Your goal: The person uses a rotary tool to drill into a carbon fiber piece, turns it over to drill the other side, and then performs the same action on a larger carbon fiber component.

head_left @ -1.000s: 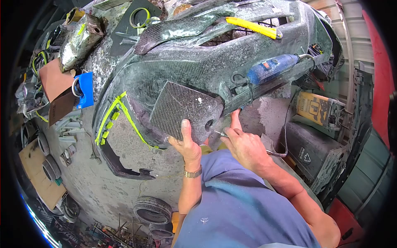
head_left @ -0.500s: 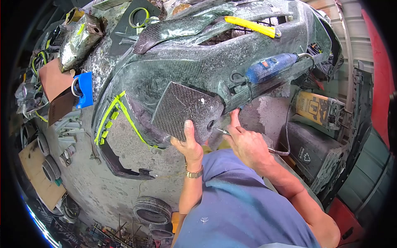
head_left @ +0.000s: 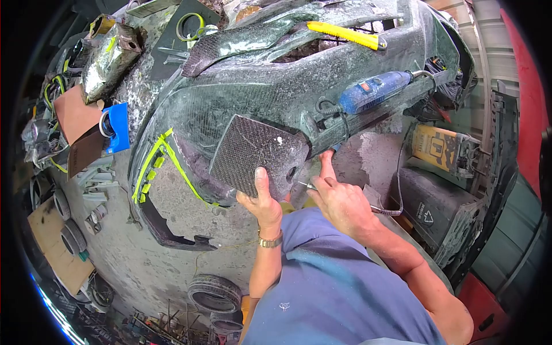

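My left hand grips the lower edge of a dusty carbon-fibre panel, thumb on top and fingers hidden underneath. The panel has a dark oval hole near its right corner. Closed around the handpiece of a rotary tool is my right hand; the thin bit points at the hole from just outside it. A flexible shaft runs from the handpiece's rear. The tool's blue motor body rests on a large dusty carbon-fibre bumper behind the panel.
A yellow utility knife lies on the bumper. Green tape edges its left opening. Further left are a tape roll, a blue tape dispenser and cardboard. A black bin stands right, and tyres lie on the floor.
My right hand and the bit have drawn back slightly from the hole. The left hand keeps its hold on the panel. The whole view has shifted a little.
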`<state>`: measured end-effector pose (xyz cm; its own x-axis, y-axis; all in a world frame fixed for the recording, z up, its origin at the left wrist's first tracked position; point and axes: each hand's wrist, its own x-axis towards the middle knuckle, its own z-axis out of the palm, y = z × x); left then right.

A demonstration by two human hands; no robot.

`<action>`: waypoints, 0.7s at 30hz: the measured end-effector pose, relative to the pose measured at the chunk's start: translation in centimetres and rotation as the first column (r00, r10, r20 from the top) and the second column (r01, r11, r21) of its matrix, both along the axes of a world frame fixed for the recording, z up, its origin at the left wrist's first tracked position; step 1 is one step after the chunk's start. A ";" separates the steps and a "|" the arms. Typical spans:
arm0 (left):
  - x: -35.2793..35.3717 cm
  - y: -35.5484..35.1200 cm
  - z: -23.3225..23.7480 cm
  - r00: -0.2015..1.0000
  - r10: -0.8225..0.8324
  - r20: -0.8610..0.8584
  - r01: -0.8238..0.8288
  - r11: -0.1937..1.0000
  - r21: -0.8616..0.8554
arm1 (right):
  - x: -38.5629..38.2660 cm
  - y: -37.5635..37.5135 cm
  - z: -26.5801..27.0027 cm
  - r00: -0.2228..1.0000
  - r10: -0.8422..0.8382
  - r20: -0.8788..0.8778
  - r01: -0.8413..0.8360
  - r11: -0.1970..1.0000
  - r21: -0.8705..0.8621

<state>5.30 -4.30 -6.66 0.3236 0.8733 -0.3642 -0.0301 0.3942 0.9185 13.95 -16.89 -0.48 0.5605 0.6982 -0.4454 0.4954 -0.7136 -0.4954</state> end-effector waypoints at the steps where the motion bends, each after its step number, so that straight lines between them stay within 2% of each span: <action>1: 0.0 0.0 0.0 1.000 0.002 -0.004 -0.002 1.000 -0.002 | 0.0 0.0 0.1 0.997 -0.028 -0.070 0.026 0.999 -0.027; 2: 0.0 0.0 0.1 1.000 0.006 -0.008 -0.006 1.000 -0.003 | 0.0 -0.1 0.0 0.997 -0.026 -0.071 0.024 0.999 -0.027; 4: 0.0 0.0 0.2 1.000 0.010 -0.013 -0.010 1.000 -0.016 | 0.0 -0.3 -0.5 0.994 0.049 0.095 -0.055 0.997 0.057; 7: 0.1 0.2 0.2 1.000 0.005 0.001 -0.005 0.999 -0.047 | 0.0 -0.4 -0.5 0.990 0.067 0.123 -0.073 0.996 0.042; 8: 0.0 0.3 0.2 1.000 0.001 0.014 0.000 0.998 -0.060 | 0.3 -0.4 -0.4 0.990 0.068 0.124 -0.073 0.996 0.042; 10: 0.4 0.2 0.6 0.999 0.040 0.011 -0.039 0.995 -0.092 | 1.4 -0.4 0.1 0.999 -0.018 -0.030 0.017 0.999 -0.028; 14: 1.0 0.1 1.3 0.993 0.118 -0.030 -0.121 0.979 -0.165 | 1.5 -0.9 0.2 1.000 0.016 -0.023 -0.016 1.000 0.020; 18: 0.9 0.1 1.0 0.993 0.118 -0.028 -0.121 0.982 -0.147 | 1.2 -0.4 0.1 0.998 0.055 -0.028 -0.056 0.998 -0.029; 21: 0.7 0.2 0.7 0.998 0.056 0.011 -0.055 0.994 -0.095 | 0.9 -0.3 0.0 0.998 0.059 -0.014 -0.060 0.998 -0.028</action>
